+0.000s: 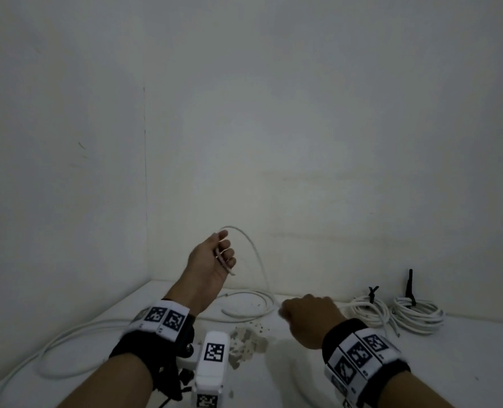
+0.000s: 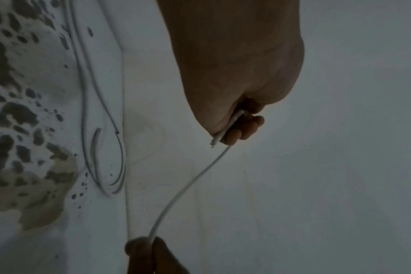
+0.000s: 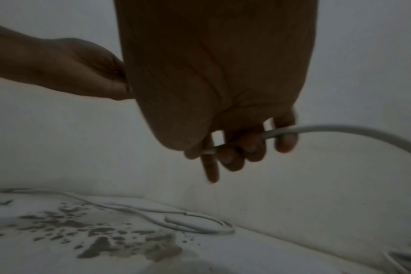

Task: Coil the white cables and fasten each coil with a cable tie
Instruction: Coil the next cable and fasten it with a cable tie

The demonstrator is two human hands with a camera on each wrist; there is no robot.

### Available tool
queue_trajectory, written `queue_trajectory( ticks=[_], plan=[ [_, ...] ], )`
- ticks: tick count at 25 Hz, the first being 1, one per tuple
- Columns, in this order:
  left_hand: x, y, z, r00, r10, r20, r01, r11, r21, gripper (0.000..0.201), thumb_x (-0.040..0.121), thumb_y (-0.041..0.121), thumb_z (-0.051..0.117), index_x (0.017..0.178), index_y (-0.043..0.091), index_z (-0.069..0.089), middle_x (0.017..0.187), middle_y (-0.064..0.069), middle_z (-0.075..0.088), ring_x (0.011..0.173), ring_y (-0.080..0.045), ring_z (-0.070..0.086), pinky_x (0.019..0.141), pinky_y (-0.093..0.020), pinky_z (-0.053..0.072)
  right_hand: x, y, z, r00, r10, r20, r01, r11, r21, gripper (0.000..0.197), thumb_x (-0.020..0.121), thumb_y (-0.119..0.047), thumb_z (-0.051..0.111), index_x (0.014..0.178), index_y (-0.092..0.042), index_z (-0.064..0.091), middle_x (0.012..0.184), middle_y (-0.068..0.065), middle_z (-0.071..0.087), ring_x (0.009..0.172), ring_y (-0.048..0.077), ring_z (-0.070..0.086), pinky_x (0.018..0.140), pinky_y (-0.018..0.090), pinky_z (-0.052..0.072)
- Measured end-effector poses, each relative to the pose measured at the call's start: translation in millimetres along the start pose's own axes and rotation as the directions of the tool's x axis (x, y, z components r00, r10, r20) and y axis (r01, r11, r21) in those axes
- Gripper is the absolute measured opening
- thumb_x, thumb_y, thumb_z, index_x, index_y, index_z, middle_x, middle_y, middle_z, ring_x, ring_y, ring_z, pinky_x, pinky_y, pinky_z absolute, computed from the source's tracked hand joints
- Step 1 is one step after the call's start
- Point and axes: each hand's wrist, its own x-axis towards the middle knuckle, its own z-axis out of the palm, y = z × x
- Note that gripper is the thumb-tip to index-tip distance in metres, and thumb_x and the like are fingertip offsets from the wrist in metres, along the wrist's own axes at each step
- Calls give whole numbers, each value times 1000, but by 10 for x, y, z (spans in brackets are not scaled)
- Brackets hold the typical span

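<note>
My left hand (image 1: 225, 257) is raised above the white table and grips the stripped end of a white cable (image 1: 256, 254). The cable arcs up and then down to my right hand (image 1: 300, 312), which is curled round it low over the table. In the left wrist view the cable (image 2: 190, 183) runs from the left hand (image 2: 235, 128) down to the right hand (image 2: 148, 246). In the right wrist view the right hand's fingers (image 3: 246, 146) wrap the cable (image 3: 340, 129). Two coils, one (image 1: 369, 312) and another (image 1: 418, 316), lie at the right, each bound with a black tie.
Loose white cable (image 1: 67, 351) loops over the left of the table, with another loop (image 1: 250, 304) near the wall. A peeled, stained patch (image 1: 247, 343) marks the table's middle. Walls close the table at the back and left.
</note>
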Motion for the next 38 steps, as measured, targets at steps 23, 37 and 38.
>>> queue_trajectory(
  ticks=[23,37,38],
  plan=[
    [-228,-192,262,995,44,88,-97,547,831,57,91,66,44,57,21,38,47,8,37,52,-14,37,64,-29,37,25,157,-791,824,284,-491,315,491,812,32,88,-46,70,78,-15,68,60,-4,53,50,5,42,51,23,37],
    [-372,-602,356,972,-197,129,117,879,463,49,96,53,47,61,21,36,54,5,18,43,-10,13,40,-23,14,-259,183,-207,908,171,-382,354,172,919,8,83,0,75,88,-6,74,80,14,73,71,32,72,71,53,61],
    [-376,-651,370,966,-214,142,123,869,479,50,97,52,48,60,21,36,53,5,18,43,-10,13,40,-23,14,-269,208,-160,894,192,-406,364,221,905,10,82,1,76,86,-6,71,75,14,72,67,33,71,68,52,61]
  ],
)
